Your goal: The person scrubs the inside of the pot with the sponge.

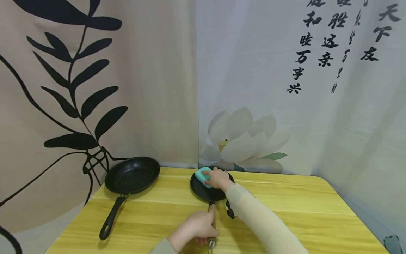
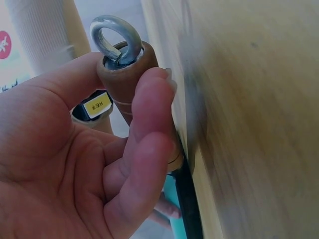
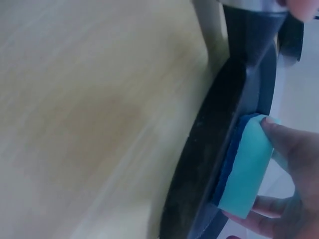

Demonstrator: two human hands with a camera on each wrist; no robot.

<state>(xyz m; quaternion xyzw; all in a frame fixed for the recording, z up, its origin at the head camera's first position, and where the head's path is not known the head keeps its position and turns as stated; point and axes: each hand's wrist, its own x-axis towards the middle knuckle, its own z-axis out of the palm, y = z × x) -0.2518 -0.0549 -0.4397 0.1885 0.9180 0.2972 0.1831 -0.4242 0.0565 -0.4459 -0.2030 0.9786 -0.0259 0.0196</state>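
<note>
A small black frying pan [image 1: 200, 192] sits toward the back of the wooden table. My left hand [image 1: 203, 224] grips its brown wooden handle [image 2: 119, 89], which ends in a metal hanging ring [image 2: 115, 37]. Between the fingers and thumb of my right hand [image 1: 219, 178] is a turquoise sponge [image 1: 201, 175] with a dark blue scouring layer [image 3: 234, 154]. In the right wrist view that dark side lies against the inside of the pan, near its rim.
A larger black frying pan [image 1: 133, 175] stands at the table's left, its black handle [image 1: 111, 218] toward the front. Printed curtains [image 1: 165, 88] hang right behind the table [image 1: 301, 208]. A dark band with a yellow label [image 2: 98, 105] is on the right wrist.
</note>
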